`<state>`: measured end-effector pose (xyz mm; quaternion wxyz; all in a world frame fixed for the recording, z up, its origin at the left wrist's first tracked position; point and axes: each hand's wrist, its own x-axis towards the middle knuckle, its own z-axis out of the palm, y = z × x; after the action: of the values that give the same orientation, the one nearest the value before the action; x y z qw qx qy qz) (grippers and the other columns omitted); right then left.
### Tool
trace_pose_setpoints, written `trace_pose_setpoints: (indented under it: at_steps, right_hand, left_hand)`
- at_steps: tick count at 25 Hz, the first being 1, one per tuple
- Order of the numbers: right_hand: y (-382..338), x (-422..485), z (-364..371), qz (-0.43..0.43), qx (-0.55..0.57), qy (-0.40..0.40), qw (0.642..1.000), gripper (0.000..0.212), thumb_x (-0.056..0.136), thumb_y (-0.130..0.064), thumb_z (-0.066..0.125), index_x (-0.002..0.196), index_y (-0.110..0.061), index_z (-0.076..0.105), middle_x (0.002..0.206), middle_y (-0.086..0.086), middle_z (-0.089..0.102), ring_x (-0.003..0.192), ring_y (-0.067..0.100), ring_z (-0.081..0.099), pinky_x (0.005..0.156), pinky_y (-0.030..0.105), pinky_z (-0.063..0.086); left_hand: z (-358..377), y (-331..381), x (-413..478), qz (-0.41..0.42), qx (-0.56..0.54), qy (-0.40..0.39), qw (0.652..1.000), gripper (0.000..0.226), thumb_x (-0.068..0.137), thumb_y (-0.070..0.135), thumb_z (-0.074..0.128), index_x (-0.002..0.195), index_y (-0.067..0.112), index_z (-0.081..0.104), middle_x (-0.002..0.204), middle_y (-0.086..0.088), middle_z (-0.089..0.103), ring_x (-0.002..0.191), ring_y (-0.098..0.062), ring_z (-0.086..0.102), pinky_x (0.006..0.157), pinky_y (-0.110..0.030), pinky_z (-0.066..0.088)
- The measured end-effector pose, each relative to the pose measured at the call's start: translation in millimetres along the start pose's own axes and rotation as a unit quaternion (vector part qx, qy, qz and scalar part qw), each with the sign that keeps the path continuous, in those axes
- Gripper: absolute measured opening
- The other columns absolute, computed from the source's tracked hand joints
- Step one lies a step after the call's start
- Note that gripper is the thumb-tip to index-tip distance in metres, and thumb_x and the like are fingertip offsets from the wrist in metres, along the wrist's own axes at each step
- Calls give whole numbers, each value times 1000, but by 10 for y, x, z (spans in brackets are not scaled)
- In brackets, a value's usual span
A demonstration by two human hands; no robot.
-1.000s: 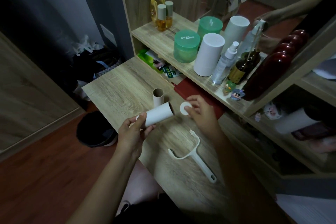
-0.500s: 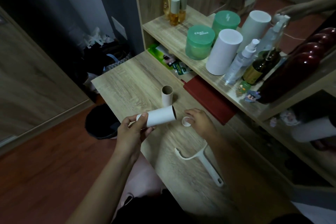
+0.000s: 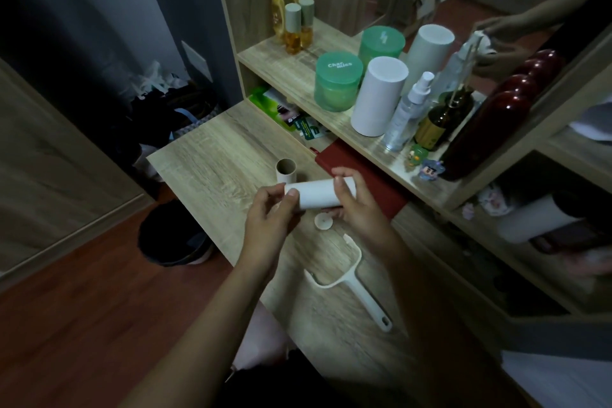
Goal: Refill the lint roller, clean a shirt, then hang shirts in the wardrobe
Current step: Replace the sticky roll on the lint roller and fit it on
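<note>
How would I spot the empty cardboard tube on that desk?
Find the light wooden desk below the shelf of bottles. Just beyond the white roll, held sideways by the left hand and right hand, a short cardboard tube stands upright, open end up. It alone is brown and plainly hollow.

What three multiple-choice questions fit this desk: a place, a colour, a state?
1. Where does the lint roller handle lie?
A. on the upper shelf
B. on the desk, close to the person
C. in the bin

2. What colour is the jar marked "Charmies"?
A. red
B. white
C. green

3. How is the white roll held?
A. both hands grip it, one at each end
B. it lies untouched
C. it sits on the handle

Answers: B, it lies flat on the wood below the hands; C, lid and body are green; A, the left hand and the right hand each curl round an end.
</note>
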<state>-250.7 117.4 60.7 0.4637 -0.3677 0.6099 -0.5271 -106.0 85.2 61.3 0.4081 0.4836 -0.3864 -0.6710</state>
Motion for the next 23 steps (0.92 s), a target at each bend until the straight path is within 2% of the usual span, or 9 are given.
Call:
trace_pose_setpoints:
  at_steps: [3, 7, 13, 16, 17, 19, 20, 21, 23]
  right_hand:
    - [-54, 35, -89, 4, 21, -16, 1000, 25, 97, -23, 42, 122, -25, 46, 105, -6, 51, 90, 9, 60, 68, 22, 53]
    - [-63, 47, -69, 1, 30, -16, 999, 26, 97, -23, 42, 123, -24, 45, 105, -4, 53, 93, 14, 60, 75, 31, 55]
    - [-141, 69, -27, 1, 64, 4, 998, 18, 98, -25, 41, 112, -30, 49, 110, -1, 51, 91, 12, 59, 67, 23, 55]
    - [-148, 123, -52, 6, 117, 28, 993, 16, 98, -24, 40, 108, -28, 53, 112, 4, 49, 90, 15, 57, 61, 20, 54]
    - [-147, 139, -65, 5, 123, 40, 992, 16, 98, -25, 40, 107, -28, 53, 109, 3, 48, 90, 16, 56, 60, 19, 54]
    - [-138, 164, -92, 8, 115, 58, 992, 15, 98, -26, 42, 106, -29, 54, 106, 0, 48, 91, 16, 56, 60, 20, 54]
    - [-128, 168, -101, 10, 109, 61, 992, 15, 97, -26, 42, 105, -30, 54, 106, -1, 48, 91, 15, 56, 61, 20, 54]
    - [-116, 176, -109, 13, 106, 63, 992, 15, 97, -26, 42, 105, -30, 54, 106, -1, 48, 90, 15, 56, 61, 21, 53]
    - [-108, 185, -126, 14, 106, 69, 992, 14, 98, -26, 42, 105, -30, 53, 106, -1, 48, 91, 15, 56, 63, 22, 54]
  left_hand:
    - [-60, 86, -25, 11, 14, -44, 999, 32, 85, 16, 65, 116, 21, 59, 115, -7, 60, 99, -25, 66, 75, -22, 56]
    - [-62, 92, -46, 45, 42, -32, 998, 32, 82, 14, 69, 113, 16, 65, 118, -11, 61, 93, -29, 69, 82, -33, 57]
    - [-34, 102, -27, 52, -61, -21, 997, 30, 77, 23, 69, 106, 18, 65, 120, -12, 58, 106, -29, 64, 80, -31, 57]
    - [-42, 67, 26, 31, -122, -6, 992, 23, 82, 30, 62, 102, 21, 66, 104, -4, 65, 94, -23, 68, 77, -25, 56]
    - [-64, 9, 63, 27, -102, 6, 994, 16, 87, 31, 58, 98, 23, 67, 96, -1, 64, 89, -22, 68, 75, -24, 56]
    - [-131, -213, 181, 34, 67, 16, 997, 14, 92, 33, 55, 87, 29, 67, 87, 5, 62, 87, -18, 65, 77, -25, 54]
    - [-193, -381, 261, 48, 208, 8, 977, 11, 91, 33, 58, 87, 29, 67, 88, 7, 63, 88, -17, 63, 79, -27, 51]
    - [-244, -545, 328, 63, 345, -14, 936, 11, 88, 32, 61, 94, 26, 68, 92, 5, 65, 91, -17, 62, 82, -27, 47]
    - [-311, -846, 448, 93, 499, -67, 859, 37, 83, 26, 69, 116, 12, 63, 109, -8, 65, 103, -24, 59, 91, -28, 40]
